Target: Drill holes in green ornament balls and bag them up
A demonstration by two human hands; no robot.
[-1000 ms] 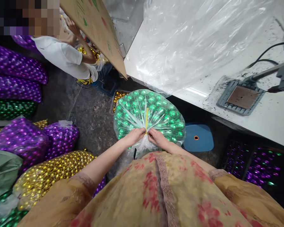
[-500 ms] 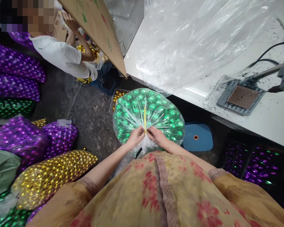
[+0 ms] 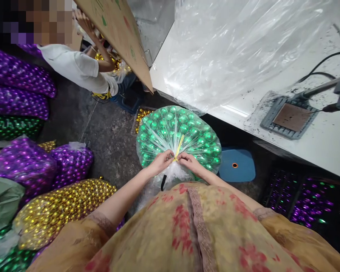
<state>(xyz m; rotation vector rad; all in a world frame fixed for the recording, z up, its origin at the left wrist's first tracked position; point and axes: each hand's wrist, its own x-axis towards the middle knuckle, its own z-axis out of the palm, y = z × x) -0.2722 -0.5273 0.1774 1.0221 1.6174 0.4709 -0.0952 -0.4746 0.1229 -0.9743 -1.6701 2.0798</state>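
A clear plastic bag full of shiny green balls (image 3: 179,132) stands on the floor in front of me. Its mouth is gathered into a white bunch (image 3: 174,173) at my waist. My left hand (image 3: 161,161) and my right hand (image 3: 188,161) both pinch that gathered neck, fingers closed. Between them a thin yellow tie strip (image 3: 179,146) sticks up and leans to the right over the bag. A short black strip hangs below the bunch.
A white worktable (image 3: 272,87) with loose clear plastic sheeting (image 3: 229,49) and a grey sealing pad (image 3: 290,117) lies to the right. A blue stool (image 3: 236,165) stands under it. Bags of purple, gold and green balls (image 3: 31,162) pile up at left. Another person (image 3: 73,66) holds a cardboard sheet (image 3: 119,34) at the back.
The yellow tie strip, upright before, now leans to the right. My hands stay pinched at the bag's neck with small shifts.
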